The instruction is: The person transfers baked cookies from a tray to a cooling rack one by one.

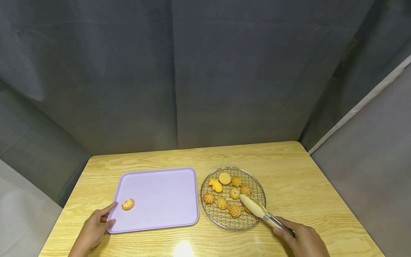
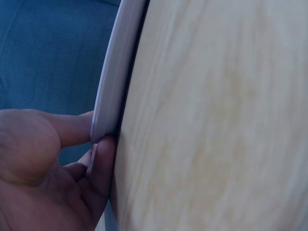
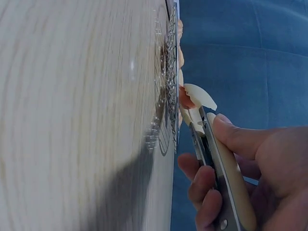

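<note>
My left hand point(image 1: 93, 228) pinches the front left corner of a lilac tray point(image 1: 160, 200), thumb on the rim and fingers beneath it in the left wrist view. One golden cookie point(image 1: 128, 204) lies near the tray's left side. In my right hand point(image 1: 305, 237) is a pair of metal tongs point(image 1: 253, 206) with cream-coloured tips, low over the right part of a round wire rack point(image 1: 221, 225). Between the tips, a browned cookie point(image 3: 186, 99) shows in the right wrist view; from the head it is mostly hidden by the tongs.
Several cookies sit on the rack, among them a yellow fish-shaped one point(image 1: 216, 185), a round dotted one point(image 1: 224, 178) and a swirled one point(image 1: 235, 210). The wooden table point(image 1: 289, 171) is bounded at the back by grey curtains point(image 1: 224, 89).
</note>
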Available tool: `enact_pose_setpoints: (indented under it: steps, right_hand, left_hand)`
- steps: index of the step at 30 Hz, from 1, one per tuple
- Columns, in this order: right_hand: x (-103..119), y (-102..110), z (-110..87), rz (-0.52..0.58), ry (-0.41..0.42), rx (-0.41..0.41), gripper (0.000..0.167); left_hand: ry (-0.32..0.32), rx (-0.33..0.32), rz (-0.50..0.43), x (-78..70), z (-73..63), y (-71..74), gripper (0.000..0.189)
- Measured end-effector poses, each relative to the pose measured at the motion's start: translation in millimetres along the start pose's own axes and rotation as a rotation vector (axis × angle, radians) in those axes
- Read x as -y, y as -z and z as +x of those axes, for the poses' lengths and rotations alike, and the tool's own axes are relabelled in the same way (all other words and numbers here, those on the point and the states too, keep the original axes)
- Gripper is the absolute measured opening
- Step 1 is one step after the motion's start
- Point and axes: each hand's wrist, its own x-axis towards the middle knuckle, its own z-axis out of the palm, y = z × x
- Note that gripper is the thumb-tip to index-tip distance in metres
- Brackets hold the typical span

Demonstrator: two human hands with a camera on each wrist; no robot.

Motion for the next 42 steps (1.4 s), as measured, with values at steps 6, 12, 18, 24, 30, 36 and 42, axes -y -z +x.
enact_pose_setpoints:
  steps: [6, 12, 18, 24, 30, 36, 42]
  right_hand:
    - [-5.1, 4.8, 2.8, -0.075, 0.043, -0.001, 0.067]
    - [-7.0, 12.7, 3.1, -0.128, 0.097, -0.049, 0.071]
    - [-8.5, 22.6, 3.1, -0.139, 0.105, -0.068, 0.076]
    - [-12.1, 31.7, 3.6, -0.134, 0.124, -0.100, 0.080]
    - [-9.1, 30.5, 7.2, -0.123, 0.155, -0.102, 0.076]
    - [1.0, 23.8, 10.6, -0.102, 0.170, -0.094, 0.072]
    - [16.2, 14.9, 14.2, -0.107, 0.207, -0.099, 0.069]
  left_hand:
    - [0.015, -0.014, 0.006, -1.3, -5.6, -2.8, 0.062]
    - [0.035, -0.024, 0.001, -1.3, -12.5, -5.9, 0.061]
    - [0.041, -0.034, 0.010, -2.4, -18.3, -6.9, 0.061]
    - [0.047, -0.044, 0.011, -4.2, -24.6, -7.9, 0.061]
    - [0.055, -0.044, 0.000, -5.2, -27.0, -8.5, 0.061]
    - [0.065, -0.041, -0.024, -5.4, -25.9, -9.3, 0.062]
    - [0.062, -0.044, -0.032, -5.3, -26.5, -9.9, 0.062]
